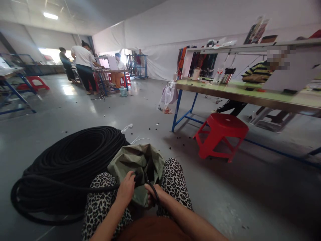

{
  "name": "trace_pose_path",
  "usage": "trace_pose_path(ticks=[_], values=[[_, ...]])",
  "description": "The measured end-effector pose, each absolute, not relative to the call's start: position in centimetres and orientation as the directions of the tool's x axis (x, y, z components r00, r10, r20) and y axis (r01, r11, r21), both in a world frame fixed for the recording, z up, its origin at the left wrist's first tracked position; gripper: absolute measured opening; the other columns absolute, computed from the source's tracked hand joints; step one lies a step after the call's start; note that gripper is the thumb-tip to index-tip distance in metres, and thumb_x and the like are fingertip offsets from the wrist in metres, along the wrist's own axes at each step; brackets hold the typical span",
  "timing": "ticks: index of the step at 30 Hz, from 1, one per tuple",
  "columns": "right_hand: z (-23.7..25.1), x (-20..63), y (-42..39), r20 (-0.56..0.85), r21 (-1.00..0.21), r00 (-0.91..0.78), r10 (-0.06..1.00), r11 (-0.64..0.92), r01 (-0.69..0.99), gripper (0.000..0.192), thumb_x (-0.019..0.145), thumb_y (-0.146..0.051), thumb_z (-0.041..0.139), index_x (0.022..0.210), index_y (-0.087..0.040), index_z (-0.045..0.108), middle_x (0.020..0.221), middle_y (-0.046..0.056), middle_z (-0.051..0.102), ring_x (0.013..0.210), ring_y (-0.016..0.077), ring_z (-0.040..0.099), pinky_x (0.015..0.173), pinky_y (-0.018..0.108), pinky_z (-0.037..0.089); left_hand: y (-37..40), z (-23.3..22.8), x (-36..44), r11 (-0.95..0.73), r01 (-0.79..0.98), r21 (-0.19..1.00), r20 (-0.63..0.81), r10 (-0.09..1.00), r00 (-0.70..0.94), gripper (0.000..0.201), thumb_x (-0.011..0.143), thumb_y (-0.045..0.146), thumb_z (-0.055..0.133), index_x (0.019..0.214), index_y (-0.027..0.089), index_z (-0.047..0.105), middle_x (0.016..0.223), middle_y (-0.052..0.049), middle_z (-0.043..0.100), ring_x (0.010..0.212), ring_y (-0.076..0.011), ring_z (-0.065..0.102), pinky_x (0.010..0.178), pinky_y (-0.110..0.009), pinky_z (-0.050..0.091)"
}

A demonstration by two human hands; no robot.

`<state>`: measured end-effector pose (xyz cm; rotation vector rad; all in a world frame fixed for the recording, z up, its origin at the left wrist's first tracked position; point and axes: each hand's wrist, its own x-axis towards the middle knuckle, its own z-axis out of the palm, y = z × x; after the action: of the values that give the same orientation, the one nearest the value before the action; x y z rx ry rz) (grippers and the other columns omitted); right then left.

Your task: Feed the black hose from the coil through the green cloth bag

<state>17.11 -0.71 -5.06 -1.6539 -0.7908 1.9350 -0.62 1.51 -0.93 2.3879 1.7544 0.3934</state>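
Observation:
A thick black cord (100, 189) runs from a large black coil (62, 160) on the floor at the left across my left knee. My left hand (126, 188) is closed around this cord near its end, above the mouth of an olive-green bag (120, 160). In my right hand (152, 194) is a pair of black-handled scissors (155, 195), gripped by the handles, with the blades pointing up towards the cord's end. The bag sits between my knees, its top gathered wide around a dark inside. Whether the blades touch the cord, I cannot tell.
A red stool (223, 134) stands right of my knees, before a long worktable (240, 97). A plastic bag (168, 97) hangs from the table's corner. One person in a striped top (254, 72) is behind it. Several people are at tables further back. Small black scraps dot the floor.

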Motion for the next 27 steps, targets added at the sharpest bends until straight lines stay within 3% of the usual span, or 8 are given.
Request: trace_pose_path(ticks=[7, 27], values=[[-5.3, 17.1, -0.9, -0.719, -0.677, -0.227, 0.657, -0.736, 0.018, 0.035, 0.098, -0.04, 0.051, 0.077, -0.013, 0.054, 0.052, -0.001, 0.055, 0.038, 0.0113, 0.055, 0.04, 0.02, 0.046, 0.9, 0.0, -0.6, -0.247, 0.953, 0.177, 0.039, 0.969, 0.244, 0.034, 0.094, 0.022, 0.042, 0.12, 0.02, 0.064, 0.113, -0.009, 0.071, 0.105, -0.0241, 0.064, 0.093, -0.039, 0.045], [-6.7, 17.2, -0.9, -0.693, -0.702, -0.275, 0.667, -0.711, 0.043, 0.039, 0.093, -0.05, 0.056, 0.08, -0.013, 0.054, 0.053, -0.001, 0.055, 0.038, 0.0117, 0.055, 0.039, 0.02, 0.046, 0.3, 0.1, 0.6, -0.265, 0.955, 0.136, -0.041, 0.961, 0.273, 0.039, 0.094, 0.023, 0.04, 0.127, 0.023, 0.062, 0.115, -0.008, 0.071, 0.106, -0.0243, 0.063, 0.09, -0.037, 0.042]])
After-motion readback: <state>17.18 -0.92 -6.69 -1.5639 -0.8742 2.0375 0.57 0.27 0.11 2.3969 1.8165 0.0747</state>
